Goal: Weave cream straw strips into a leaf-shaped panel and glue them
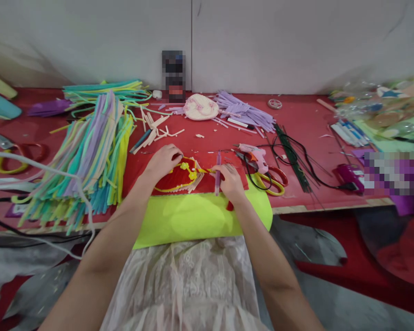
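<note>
A red craft piece with a yellow fuzzy rim and small yellow flowers (184,176) lies on a red sheet in front of me. From its right side runs a twisted yellow-and-red pipe cleaner stem (204,170). My left hand (163,161) has its fingers curled onto the upper left rim, holding the piece. My right hand (232,180) pinches the far end of the stem; part of its grip is hidden. A purple pen-like stick (217,177) lies upright in view beside the right fingertips. Under my wrists spreads a bright yellow-green sheet (200,216).
Bundled pipe cleaners (100,138) crowd the left, near orange-handled scissors (17,154). To the right are a pink glue gun (257,156), scissors (274,181), dark green stems (293,161) and a black cord. Purple pipe cleaners (244,110) and a pale round piece (200,107) lie behind.
</note>
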{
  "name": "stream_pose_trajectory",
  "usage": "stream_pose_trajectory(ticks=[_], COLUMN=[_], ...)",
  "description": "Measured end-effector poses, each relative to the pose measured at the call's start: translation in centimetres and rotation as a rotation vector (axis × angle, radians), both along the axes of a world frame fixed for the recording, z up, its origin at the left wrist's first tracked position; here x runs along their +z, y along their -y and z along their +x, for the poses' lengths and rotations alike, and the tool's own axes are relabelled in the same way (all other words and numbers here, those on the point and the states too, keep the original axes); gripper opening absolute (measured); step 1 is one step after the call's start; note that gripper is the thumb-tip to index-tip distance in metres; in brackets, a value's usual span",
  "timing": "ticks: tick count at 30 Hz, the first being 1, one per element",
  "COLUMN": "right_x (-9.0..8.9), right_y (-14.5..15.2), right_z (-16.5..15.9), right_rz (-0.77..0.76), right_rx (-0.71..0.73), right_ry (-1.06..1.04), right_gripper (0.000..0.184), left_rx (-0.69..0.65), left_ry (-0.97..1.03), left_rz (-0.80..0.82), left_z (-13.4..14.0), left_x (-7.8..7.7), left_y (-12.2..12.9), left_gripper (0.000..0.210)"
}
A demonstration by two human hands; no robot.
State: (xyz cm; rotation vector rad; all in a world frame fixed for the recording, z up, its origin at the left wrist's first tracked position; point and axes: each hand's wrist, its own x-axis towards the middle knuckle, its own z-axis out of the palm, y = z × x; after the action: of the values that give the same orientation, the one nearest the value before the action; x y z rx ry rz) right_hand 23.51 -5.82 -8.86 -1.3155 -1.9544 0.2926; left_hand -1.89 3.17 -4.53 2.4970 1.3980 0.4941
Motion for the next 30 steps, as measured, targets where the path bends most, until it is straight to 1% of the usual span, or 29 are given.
stream_pose_trajectory(ticks=[3, 6, 8, 11, 13, 16, 19, 21, 23, 25, 28, 30], right_x=[0.1, 0.1, 0.2, 0.2, 0.3, 0.8, 1.7, 2.3, 2.8, 3.0, 3.0, 2.8], right_y=[0.0, -0.1, -0.1, -0.1, 0.0, 0.4, 1.6, 2.7, 3.5, 4.1, 4.2, 4.1], right_z=[0.0, 0.0, 0.0, -0.1, -0.2, -0.4, -1.0, -1.9, -3.2, -4.7, -6.4, -6.8], right_rz=[-0.008, -0.005, -0.009, -0.032, -0.037, 0.011, 0.072, 0.081, 0.056, 0.013, -0.076, -0.131], right_rx=[0.005, 0.004, 0.005, 0.014, 0.008, -0.081, -0.185, -0.195, -0.176, -0.171, -0.207, -0.24], right_ry=[0.047, 0.083, 0.089, 0.068, -0.009, -0.25, -0.455, -0.531, -0.597, -0.645, -0.673, -0.691], right_gripper=[0.024, 0.026, 0.026, 0.024, 0.02, 0.012, 0.012, 0.018, 0.03, 0.034, 0.027, 0.024], left_rx=[0.021, 0.026, 0.037, 0.029, -0.007, -0.046, -0.059, -0.052, -0.035, -0.021, -0.021, -0.029], left_ry=[-0.065, -0.166, -0.16, -0.109, -0.12, -0.134, -0.121, -0.114, -0.103, -0.09, -0.083, -0.083], left_rz=[0.018, 0.1, 0.134, 0.091, 0.064, 0.077, 0.096, 0.093, 0.082, 0.074, 0.076, 0.079], left_z=[0.2, 0.9, 1.4, 2.0, 2.1, 2.0, 1.9, 1.9, 2.0, 2.0, 2.0, 1.9], left_x=[0.0, 0.3, 0.6, 0.5, 0.2, -0.3, -0.5, -0.4, -0.4, -0.5, -0.6, -0.7], left_y=[0.1, 1.2, 2.3, 3.9, 4.5, 4.6, 4.3, 4.1, 4.0, 4.1, 4.0, 4.0], left_gripper=[0.027, 0.032, 0.035, 0.037, 0.04, 0.039, 0.038, 0.038, 0.039, 0.04, 0.039, 0.039])
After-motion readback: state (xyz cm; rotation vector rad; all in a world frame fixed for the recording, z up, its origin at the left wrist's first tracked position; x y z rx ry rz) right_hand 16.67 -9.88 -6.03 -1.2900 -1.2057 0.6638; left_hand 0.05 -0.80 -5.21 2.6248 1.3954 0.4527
